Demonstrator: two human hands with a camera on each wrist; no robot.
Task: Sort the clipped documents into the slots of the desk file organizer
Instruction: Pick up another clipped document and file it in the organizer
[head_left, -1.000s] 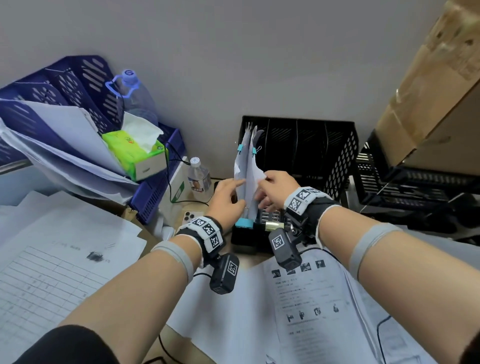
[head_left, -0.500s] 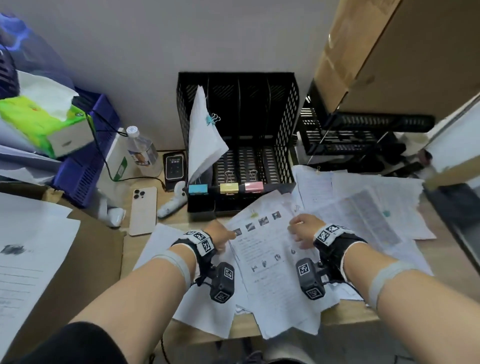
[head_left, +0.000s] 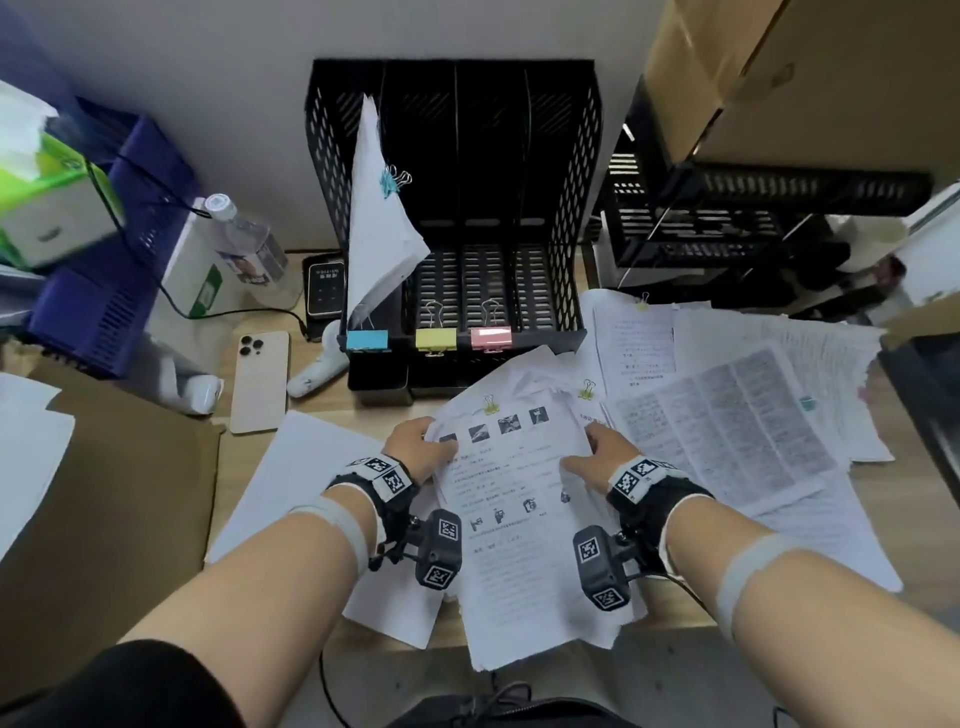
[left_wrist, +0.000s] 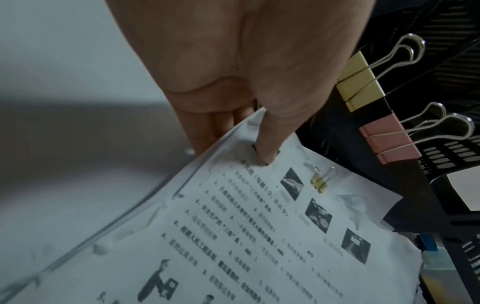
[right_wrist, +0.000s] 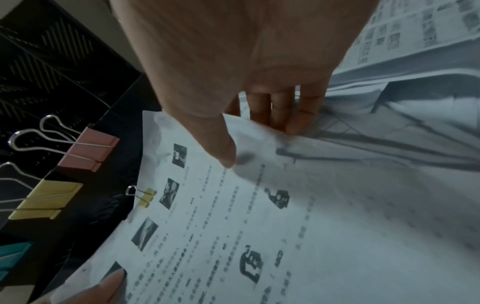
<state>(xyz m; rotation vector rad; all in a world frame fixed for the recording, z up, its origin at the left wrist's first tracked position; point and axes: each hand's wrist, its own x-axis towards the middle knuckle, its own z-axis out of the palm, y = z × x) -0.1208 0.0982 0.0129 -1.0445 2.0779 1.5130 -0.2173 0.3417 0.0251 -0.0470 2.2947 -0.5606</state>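
A printed document (head_left: 519, 499) with a small yellow binder clip (head_left: 489, 404) at its top edge lies in front of the black desk file organizer (head_left: 571, 218). My left hand (head_left: 415, 449) pinches its upper left corner, thumb (left_wrist: 267, 148) on top and fingers underneath. My right hand (head_left: 597, 452) pinches the upper right edge the same way, thumb (right_wrist: 221, 148) on the page. The organizer's leftmost slot holds a sheaf (head_left: 376, 234) with a teal clip (head_left: 388, 182). Large blue (head_left: 367, 341), yellow (head_left: 435, 339) and pink (head_left: 490, 338) clips mark the slot fronts.
More clipped papers (head_left: 727, 415) spread over the desk to the right. A phone (head_left: 258, 379), a water bottle (head_left: 244, 244) and blue trays (head_left: 104, 291) lie left of the organizer. A cardboard sheet (head_left: 93, 499) is at the near left, black trays (head_left: 727, 228) at the back right.
Both hands left the sheaf standing in the leftmost slot, came down to the desk and took hold of the yellow-clipped document by its upper corners. The head view tilted downward.
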